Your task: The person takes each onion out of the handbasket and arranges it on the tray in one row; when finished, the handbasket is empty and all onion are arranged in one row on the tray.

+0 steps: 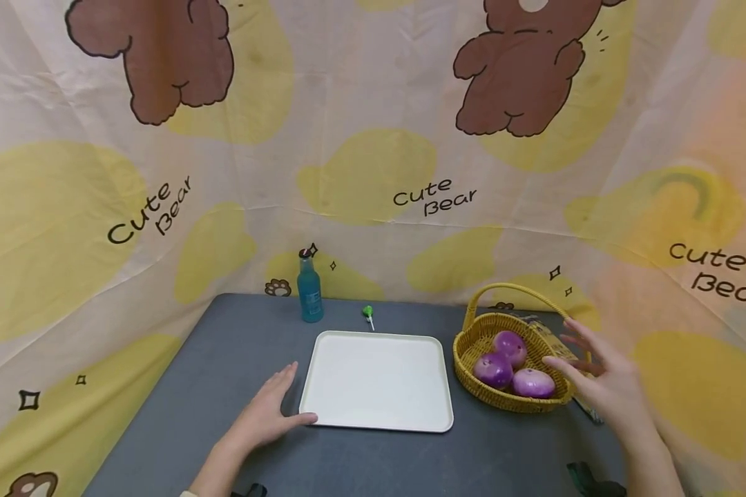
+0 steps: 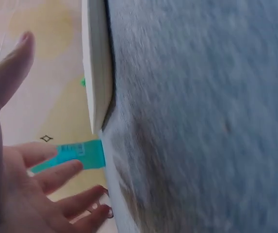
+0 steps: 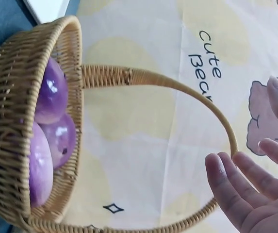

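My left hand hovers by the near-left corner of a white rectangular tray, thumb and fingers spread. In the head view its thumb tip overlaps that corner; the left wrist view shows the palm and fingers holding nothing. A yellow wicker basket with a tall arched handle stands right of the tray. Inside lie purple onions. My right hand is at the basket's right side, fingers extended and apart. Its fingertips appear beside the handle; contact cannot be told.
A blue bottle with a dark cap stands at the table's back left. A green lollipop lies behind the tray. Some patterned item sits partly hidden behind the basket. A printed bear cloth hangs behind the grey table.
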Demonstrator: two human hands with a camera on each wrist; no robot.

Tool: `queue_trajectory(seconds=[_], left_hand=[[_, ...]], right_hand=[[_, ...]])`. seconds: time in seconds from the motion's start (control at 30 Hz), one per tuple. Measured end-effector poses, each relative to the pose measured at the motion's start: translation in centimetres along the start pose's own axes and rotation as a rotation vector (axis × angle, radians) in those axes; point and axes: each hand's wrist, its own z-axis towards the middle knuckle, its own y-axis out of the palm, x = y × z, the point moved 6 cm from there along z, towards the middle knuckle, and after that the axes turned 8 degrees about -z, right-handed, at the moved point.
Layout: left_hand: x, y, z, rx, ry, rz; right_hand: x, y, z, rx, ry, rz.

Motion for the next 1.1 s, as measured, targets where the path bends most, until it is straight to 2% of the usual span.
queue_trajectory(seconds=[0.13, 0.37, 0.5, 0.73, 0.9, 1.1], left_hand=[[0.2, 0.8, 0.2, -0.035, -0.009, -0.01], [0.2, 1.5, 0.8, -0.027, 0.001, 0.037], [0.1, 1.6, 1.2, -0.029, 0.008, 0.066], [-0.3, 2.0, 1.7, -0.054, 0.017, 0.064], [-0.7, 2.6, 1.8, -0.094, 0.021, 0.047], [-1.1, 2.8, 1.9, -0.094, -0.003, 0.076]], right_hand=[[-0.1, 1.0, 0.0, -0.045, 0.001, 0.021], [1.0, 3.6, -0.2, -0.148, 0.048, -0.098], [1.7, 5.0, -0.2, -0.22, 0.082, -0.123], [3.3, 8.1, -0.5, -0.381, 0.164, -0.053], [3.7, 9.2, -0.8, -0.402, 0.152, -0.085], [4.5, 10.2, -1.0, -0.432, 0.15, -0.095]])
